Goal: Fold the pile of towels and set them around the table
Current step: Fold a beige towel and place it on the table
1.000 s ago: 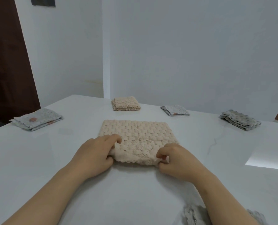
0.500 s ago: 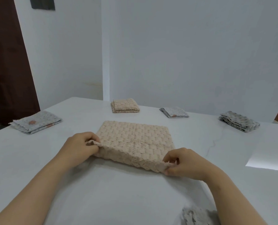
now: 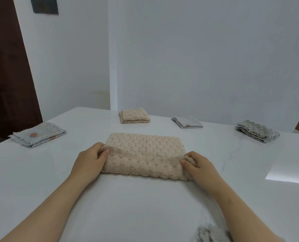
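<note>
Two near corners of the beige towel (image 3: 145,144) are pinched by the left grip (image 3: 90,159) and right grip (image 3: 200,165), its rest lying flat on the desk (image 3: 145,206) beyond. A skewed fold is risked if one grip is carried further.

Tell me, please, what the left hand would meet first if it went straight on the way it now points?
Most likely the flat far half of the beige towel that the left hand itself pinches; beyond it, perhaps the folded tan towel, though depth is unclear.
</note>
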Tool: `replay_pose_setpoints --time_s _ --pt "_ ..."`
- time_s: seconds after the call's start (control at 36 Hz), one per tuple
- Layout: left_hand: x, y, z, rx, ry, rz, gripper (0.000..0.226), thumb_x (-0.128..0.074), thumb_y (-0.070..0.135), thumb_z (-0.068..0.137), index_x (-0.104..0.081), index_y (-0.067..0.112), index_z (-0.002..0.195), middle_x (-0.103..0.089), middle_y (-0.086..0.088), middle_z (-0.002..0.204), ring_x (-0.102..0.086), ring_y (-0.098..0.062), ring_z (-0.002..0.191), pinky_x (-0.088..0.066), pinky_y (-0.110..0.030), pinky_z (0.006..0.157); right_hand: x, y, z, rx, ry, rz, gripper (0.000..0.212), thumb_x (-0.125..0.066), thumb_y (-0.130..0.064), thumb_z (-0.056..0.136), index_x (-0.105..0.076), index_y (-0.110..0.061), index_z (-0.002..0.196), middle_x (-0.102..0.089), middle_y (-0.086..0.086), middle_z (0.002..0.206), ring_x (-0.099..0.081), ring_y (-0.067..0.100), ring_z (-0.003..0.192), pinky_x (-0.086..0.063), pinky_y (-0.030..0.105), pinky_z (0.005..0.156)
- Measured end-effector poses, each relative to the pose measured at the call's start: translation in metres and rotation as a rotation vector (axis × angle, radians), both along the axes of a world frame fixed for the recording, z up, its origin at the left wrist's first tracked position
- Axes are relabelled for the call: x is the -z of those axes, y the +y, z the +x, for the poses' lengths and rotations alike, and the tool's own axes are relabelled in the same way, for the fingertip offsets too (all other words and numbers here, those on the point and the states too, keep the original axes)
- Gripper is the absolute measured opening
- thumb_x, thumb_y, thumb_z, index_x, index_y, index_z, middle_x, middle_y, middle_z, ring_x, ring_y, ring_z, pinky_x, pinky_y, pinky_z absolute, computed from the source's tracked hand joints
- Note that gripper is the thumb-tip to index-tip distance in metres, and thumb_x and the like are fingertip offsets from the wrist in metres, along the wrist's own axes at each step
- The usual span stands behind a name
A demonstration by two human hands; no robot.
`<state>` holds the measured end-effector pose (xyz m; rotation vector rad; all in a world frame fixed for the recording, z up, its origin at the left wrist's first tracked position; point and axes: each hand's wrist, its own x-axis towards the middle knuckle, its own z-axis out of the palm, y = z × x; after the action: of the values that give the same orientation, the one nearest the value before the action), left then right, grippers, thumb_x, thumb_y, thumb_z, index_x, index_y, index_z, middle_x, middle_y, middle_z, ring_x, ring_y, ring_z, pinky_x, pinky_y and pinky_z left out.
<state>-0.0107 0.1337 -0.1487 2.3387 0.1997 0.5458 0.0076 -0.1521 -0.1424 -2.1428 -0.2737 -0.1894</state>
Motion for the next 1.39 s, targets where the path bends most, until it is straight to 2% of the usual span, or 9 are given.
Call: replay_pose_setpoints --time_s 0.22,0.39,0.53,0.64,0.86,1.0,1.17,1.25,1.39 --pt "-0.013 0.003 -0.006 0.055 0.203 0.22 0.024 -0.047 0.032 0.094 -0.053 0.011 0.084 -0.059 -0.002 0.075 -0.055 -0.022 0.076 -0.036 -0.031 0.064 -0.015 -0.01 0.002 -0.019 0.104 -0.18 0.014 -0.056 -0.027 0.09 -0.059 -0.015 0.082 -0.059 -0.004 0.075 -0.051 0.011 0.071 -0.04 0.02 0.06" --pt "-0.027 0.012 -0.018 0.232 0.396 -0.341 0.019 -0.056 0.025 0.091 -0.063 0.009 0.083 -0.068 -0.006 0.078 -0.061 -0.019 0.071 -0.044 -0.026 0.063 -0.026 -0.019 -0.009 -0.175 0.44 -0.12 0.027 -0.061 -0.028 0.088 -0.061 -0.002 0.095 -0.061 0.007 0.083 -0.057 0.018 0.073 -0.045 0.028 0.062" --pt "-0.035 0.012 -0.021 0.251 0.31 -0.6 0.017 -0.055 0.02 0.091 -0.066 0.008 0.088 -0.073 -0.009 0.082 -0.069 -0.015 0.066 -0.053 -0.021 0.053 -0.034 -0.022 -0.01 -0.162 0.363 0.115 0.021 -0.064 -0.024 0.085 -0.065 -0.003 0.087 -0.066 0.01 0.085 -0.061 0.022 0.079 -0.048 0.04 0.075" --pt "-0.025 0.005 -0.014 0.124 0.116 -0.535 0.026 -0.056 0.024 0.091 -0.062 -0.001 0.085 -0.064 -0.012 0.077 -0.056 -0.022 0.069 -0.041 -0.028 0.06 -0.03 -0.016 -0.006 -0.015 0.193 0.178 0.014 -0.062 -0.022 0.087 -0.065 -0.01 0.08 -0.064 0.004 0.076 -0.058 0.017 0.069 -0.045 0.026 0.06" --pt "-0.009 -0.001 0.008 0.001 -0.094 -0.446 0.022 -0.059 0.026 0.089 -0.061 0.016 0.069 -0.058 -0.002 0.064 -0.05 -0.016 0.061 -0.038 -0.027 0.058 -0.019 -0.003 0.015 0.162 -0.013 0.282 0.011 -0.062 -0.016 0.086 -0.063 -0.019 0.076 -0.063 0.001 0.074 -0.056 0.015 0.07 -0.044 0.028 0.066" --pt "0.002 0.004 0.027 -0.041 -0.071 -0.341 0.019 -0.062 0.03 0.086 -0.06 0.023 0.069 -0.061 0.004 0.07 -0.053 -0.015 0.069 -0.037 -0.023 0.058 0.006 0.0 0.027 0.255 -0.039 0.169 0.012 -0.062 -0.018 0.086 -0.061 -0.021 0.074 -0.063 -0.003 0.072 -0.057 0.018 0.075 -0.044 0.03 0.071" --pt "0.004 0.004 0.046 -0.14 0.141 -0.065 0.015 -0.062 0.041 0.083 -0.06 0.027 0.077 -0.063 0.006 0.086 -0.056 -0.02 0.086 -0.039 -0.028 0.068 0.011 -0.008 0.045 0.343 0.107 0.173 0.016 -0.065 -0.018 0.082 -0.06 -0.016 0.067 -0.06 0.001 0.069 -0.056 0.024 0.076 -0.046 0.036 0.074" --pt "0.004 0.006 0.051 -0.117 0.18 -0.011 0.018 -0.061 0.043 0.083 -0.058 0.028 0.074 -0.065 0.006 0.092 -0.056 -0.019 0.086 -0.04 -0.028 0.068 0.01 -0.007 0.05 0.368 0.098 0.118 0.015 -0.063 -0.019 0.084 -0.06 -0.014 0.07 -0.058 -0.001 0.068 -0.054 0.022 0.076 -0.042 0.029 0.065" --pt "0.008 0.009 0.055 -0.095 0.184 0.117 0.019 -0.058 0.042 0.086 -0.063 0.025 0.094 -0.061 -0.003 0.116 -0.047 -0.028 0.115 -0.041 -0.033 0.082 0.018 0.006 0.049 0.41 0.002 -0.093 0.011 -0.055 -0.026 0.086 -0.061 -0.02 0.08 -0.062 -0.002 0.082 -0.053 0.024 0.092 -0.037 0.029 0.066"
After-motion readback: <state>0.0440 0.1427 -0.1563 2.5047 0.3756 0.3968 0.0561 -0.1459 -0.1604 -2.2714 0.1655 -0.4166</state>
